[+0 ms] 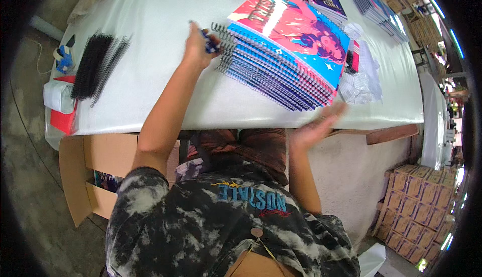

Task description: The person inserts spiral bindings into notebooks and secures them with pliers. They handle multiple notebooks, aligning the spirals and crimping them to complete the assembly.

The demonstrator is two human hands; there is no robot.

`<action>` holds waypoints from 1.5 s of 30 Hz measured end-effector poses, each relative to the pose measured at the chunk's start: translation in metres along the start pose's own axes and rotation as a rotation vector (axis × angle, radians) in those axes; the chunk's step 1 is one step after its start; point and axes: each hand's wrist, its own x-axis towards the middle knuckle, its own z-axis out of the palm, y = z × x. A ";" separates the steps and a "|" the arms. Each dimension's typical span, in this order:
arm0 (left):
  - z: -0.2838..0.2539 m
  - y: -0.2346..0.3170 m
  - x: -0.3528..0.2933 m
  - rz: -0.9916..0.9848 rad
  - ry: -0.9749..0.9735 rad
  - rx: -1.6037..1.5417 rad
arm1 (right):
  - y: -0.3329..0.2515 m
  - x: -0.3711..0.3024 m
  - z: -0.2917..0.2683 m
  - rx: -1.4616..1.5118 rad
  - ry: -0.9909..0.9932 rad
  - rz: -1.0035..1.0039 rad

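"While a worker's left hand (200,47) grips a dark blue tool (210,42) just left of a stack of spiral notebooks (292,46), where is the right?"

"Blurred, the right hand (318,128) hangs open beside the stack's near right corner, fingers extended; whether it touches the notebooks, I cannot tell."

"And the stack itself?"

"It sits right of center on the white-covered table (133,104), pink-and-blue cover uppermost, coil ends jutting left. A pile of black coils (93,66) lies at the table's left."
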 end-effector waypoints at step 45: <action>-0.019 -0.033 -0.143 -0.235 -0.650 0.015 | -0.103 0.062 0.269 -1.412 -2.255 -0.598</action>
